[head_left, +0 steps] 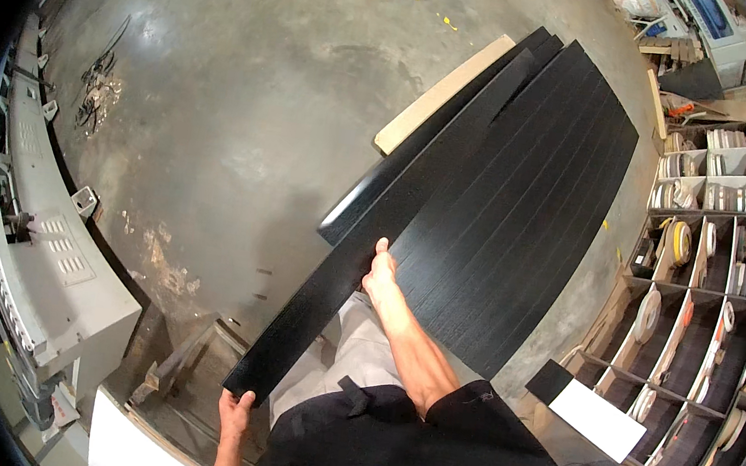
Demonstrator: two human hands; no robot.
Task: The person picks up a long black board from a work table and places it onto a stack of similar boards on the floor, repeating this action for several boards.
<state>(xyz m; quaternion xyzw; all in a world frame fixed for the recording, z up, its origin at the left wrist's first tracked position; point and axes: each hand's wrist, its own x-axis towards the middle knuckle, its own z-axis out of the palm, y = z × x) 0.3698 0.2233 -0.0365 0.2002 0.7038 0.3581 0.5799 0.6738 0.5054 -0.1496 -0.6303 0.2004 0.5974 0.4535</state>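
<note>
You're steadying the black strip [326,297] along the panel's [523,224] left edge, left hand [237,405] and right hand [380,274] gripping it; shifting is probably needing both

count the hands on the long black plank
2: the left hand is at the near end of the long black plank, the right hand farther along, at its right edge.

The person wears a plain black top [373,461], loosely creased. On the top's right side, a short, wide black sleeve [480,423] bears a small, faint pale squiggle [485,396]. A dark, strap-like tab [357,397] juts from the top's front. Beyond the top's front edge show pale grey, softly wrinkled trousers [367,339]. The left hand [236,410] and right hand [380,273] are bare.
</note>
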